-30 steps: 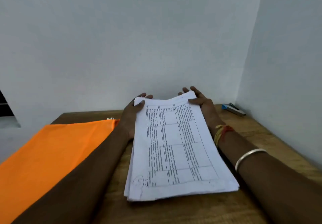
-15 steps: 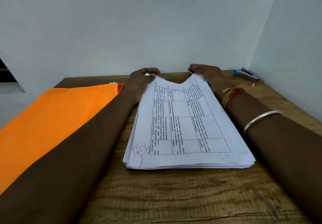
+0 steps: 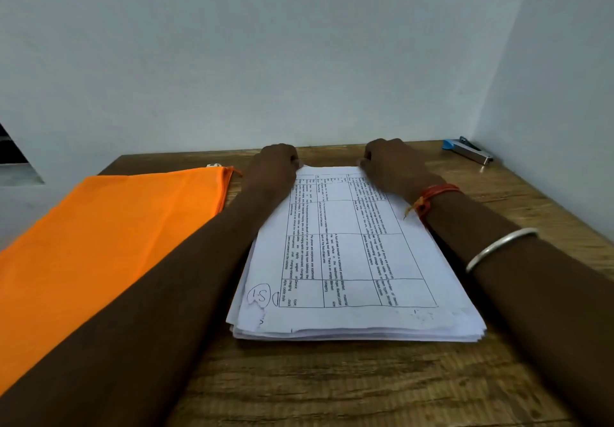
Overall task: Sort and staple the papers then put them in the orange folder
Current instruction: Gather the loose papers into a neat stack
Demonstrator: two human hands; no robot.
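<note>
We count one stack of papers, its sheets too tightly packed to number, one orange folder, one stapler and one counter. We also count two hands, the left hand and the right hand, one silver bangle and one red thread band.

The table's bare wood lies open along the near edge, in front of the paper stack. The orange folder covers the left side, right up to the left forearm. That arm and the right forearm flank the stack, and the left hand and right hand, curled on its far corners, close those off. A narrow strip of wood runs behind the hands to the back wall. Beyond the right forearm, open wood reaches the stapler in the far corner, near the side wall
</note>
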